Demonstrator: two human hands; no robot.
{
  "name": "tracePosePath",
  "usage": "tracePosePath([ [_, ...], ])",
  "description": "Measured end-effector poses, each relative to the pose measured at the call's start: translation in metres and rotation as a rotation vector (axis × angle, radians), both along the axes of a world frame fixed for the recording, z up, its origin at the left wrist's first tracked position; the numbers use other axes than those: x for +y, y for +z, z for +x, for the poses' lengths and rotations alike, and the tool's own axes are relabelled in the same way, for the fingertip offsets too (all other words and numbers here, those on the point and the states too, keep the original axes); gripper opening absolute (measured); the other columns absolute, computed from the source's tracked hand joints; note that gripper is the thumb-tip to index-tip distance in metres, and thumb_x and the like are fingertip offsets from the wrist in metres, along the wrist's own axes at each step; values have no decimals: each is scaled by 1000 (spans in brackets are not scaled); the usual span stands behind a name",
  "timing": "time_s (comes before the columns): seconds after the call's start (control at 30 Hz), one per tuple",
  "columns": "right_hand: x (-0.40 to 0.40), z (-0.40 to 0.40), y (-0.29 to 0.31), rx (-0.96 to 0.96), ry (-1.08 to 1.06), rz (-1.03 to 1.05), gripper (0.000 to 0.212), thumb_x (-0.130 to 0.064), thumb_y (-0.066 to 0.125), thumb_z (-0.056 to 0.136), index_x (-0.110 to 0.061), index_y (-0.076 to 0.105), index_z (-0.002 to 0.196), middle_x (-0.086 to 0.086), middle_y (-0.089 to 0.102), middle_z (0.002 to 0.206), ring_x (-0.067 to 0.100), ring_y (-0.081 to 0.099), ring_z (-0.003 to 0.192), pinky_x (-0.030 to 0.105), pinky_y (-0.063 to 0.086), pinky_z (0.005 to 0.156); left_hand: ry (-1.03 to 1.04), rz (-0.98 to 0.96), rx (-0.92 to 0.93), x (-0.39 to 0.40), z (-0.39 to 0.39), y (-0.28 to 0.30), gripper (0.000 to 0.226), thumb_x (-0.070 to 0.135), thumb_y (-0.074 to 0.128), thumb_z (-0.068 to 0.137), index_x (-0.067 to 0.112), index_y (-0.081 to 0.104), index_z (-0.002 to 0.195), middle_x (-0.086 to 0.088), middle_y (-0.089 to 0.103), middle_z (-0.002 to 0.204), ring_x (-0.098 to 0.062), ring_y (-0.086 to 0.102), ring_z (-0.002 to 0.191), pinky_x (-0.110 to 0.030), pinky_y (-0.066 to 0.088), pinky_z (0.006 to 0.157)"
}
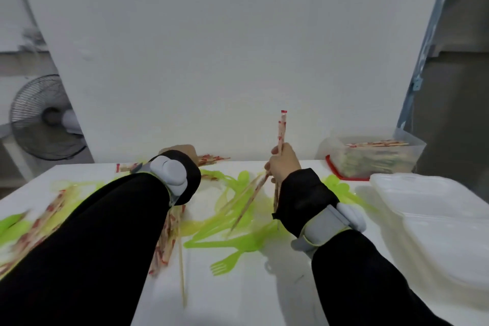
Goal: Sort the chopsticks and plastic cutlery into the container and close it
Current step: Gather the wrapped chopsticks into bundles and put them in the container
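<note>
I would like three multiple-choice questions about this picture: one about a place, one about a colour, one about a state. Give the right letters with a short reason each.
1. Where does the clear container stand?
A. far right of the table
B. near left corner
C. on the floor

2. What colour is the plastic cutlery?
A. white
B. bright green
C. black

3. What is the right hand doing?
A. resting flat
B. gripping wrapped chopsticks
C. holding a fork

Answers: 1 A, it stands at the table's far right edge, behind the white foam boxes. 2 B, the forks and spoons are lime green. 3 B, its fingers curl round the chopsticks, which point up.
</note>
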State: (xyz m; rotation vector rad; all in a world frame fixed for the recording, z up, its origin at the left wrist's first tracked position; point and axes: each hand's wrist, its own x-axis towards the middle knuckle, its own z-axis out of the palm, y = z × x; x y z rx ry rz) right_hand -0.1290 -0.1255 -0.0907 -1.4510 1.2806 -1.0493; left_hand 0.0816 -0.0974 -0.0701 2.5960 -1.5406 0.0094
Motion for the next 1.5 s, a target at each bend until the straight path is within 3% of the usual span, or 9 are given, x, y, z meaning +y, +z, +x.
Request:
tracePosePath([
  [0.27, 11, 13, 0, -249, 38, -8, 34, 8, 39, 87, -17, 30, 108, 9, 44, 82, 19, 42, 50, 27, 38, 46, -44, 107, 10, -1, 13, 4, 23, 17, 53, 66, 19, 33, 55, -1, 39, 61, -18, 38, 54, -24, 37, 56],
  [0.53, 38, 49, -9, -274, 230, 143, 24, -1, 46, 90, -10, 45, 69, 10, 49, 60, 15, 40, 37, 19, 35, 40, 21, 44, 343, 19, 18, 5, 25, -1, 46, 83, 10, 38, 62, -9, 41, 64, -26, 52, 72, -26, 37, 64],
  [0.67, 57, 103, -36, 178, 391, 35, 21, -15, 53, 89, -13, 46, 70, 11, 55, 71, 28, 56, 55, 30, 51, 50, 106, -71, 507, 34, 30, -3, 22, 1, 44, 86, 9, 43, 66, -7, 52, 44, -22, 55, 39, -22, 35, 50],
  [0.8, 74, 140, -59, 437, 452, 28, 23, -19, 49, 95, -6, 58, 111, 18, 62, 108, 27, 60, 107, 19, 50, 72, 212, -257, 516, 52, 60, -11, 15, 4, 46, 90, -3, 58, 87, -25, 64, 97, -31, 61, 80, -28, 35, 64],
  [0.9, 79, 145, -75, 561, 326, -262, 43, -21, 38, 98, -34, 52, 60, 1, 37, 55, 8, 37, 48, 12, 15, 40, 264, -292, 559, 61, 74, -21, 20, 2, 43, 90, -7, 57, 100, -24, 62, 90, -38, 64, 97, -29, 34, 66],
  [1.03, 111, 134, -112, 777, 111, -420, 22, 6, 47, 67, -9, 59, 58, 8, 50, 44, 15, 46, 38, 24, 39, 54, 278, -287, 600, 68, 74, -32, 30, 2, 45, 88, -16, 54, 110, -28, 58, 85, -40, 63, 97, -30, 34, 66],
  [1.13, 97, 112, -79, 664, 140, -224, 29, 4, 43, 82, -13, 50, 59, 6, 46, 47, 18, 46, 42, 26, 40, 50, 237, -318, 633, 69, 64, -35, 37, 2, 46, 87, -20, 49, 117, -36, 59, 101, -46, 61, 97, -32, 36, 62],
  [1.2, 73, 120, -48, 96, 329, 349, 21, -7, 48, 90, -16, 53, 72, 2, 45, 61, 18, 49, 57, 26, 43, 56, 197, -355, 725, 69, 54, -33, 30, 1, 47, 88, -19, 54, 107, -28, 59, 83, -40, 60, 82, -34, 43, 55],
  [1.5, 47, 73, -5, -343, 186, 157, 20, -6, 38, 93, -11, 45, 76, 9, 44, 71, 23, 46, 56, 36, 42, 59, -233, -406, 1307, 80, -44, -24, 13, 1, 47, 85, 11, 54, 84, -10, 55, 81, -27, 57, 79, -33, 42, 65],
])
